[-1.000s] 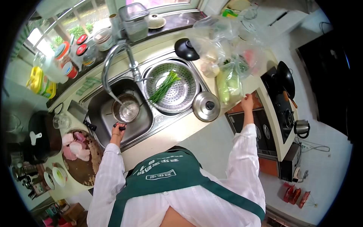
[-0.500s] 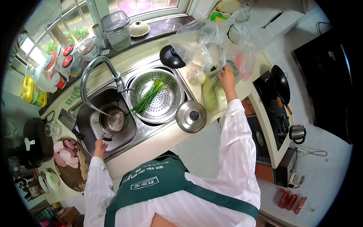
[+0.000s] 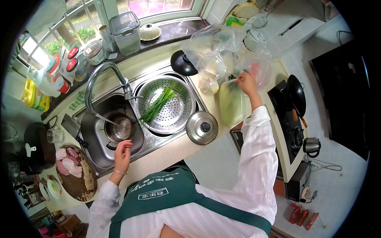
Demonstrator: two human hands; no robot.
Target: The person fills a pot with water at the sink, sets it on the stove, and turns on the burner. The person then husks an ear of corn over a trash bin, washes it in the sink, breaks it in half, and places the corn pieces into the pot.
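While gripping a bag (image 3: 235,105) at right, holding nothing at left

When seen from above, gripping the bag's gathered top with the right hand (image 3: 247,83), probably for purchase without squeezing the pale green produce (image 3: 229,113) inside; holding it at the counter (image 3: 162,152)'s front edge, whether lifted or resting impossible to tell; holding nothing in the left hand (image 3: 122,156), loosely spread near the pot (image 3: 119,129); with the pot in the sink (image 3: 92,133) beneath the faucet (image 3: 104,66), presumably to catch its stream (image 3: 104,118); with long green stalks (image 3: 158,106) in a colander (image 3: 180,105), perhaps to drain.
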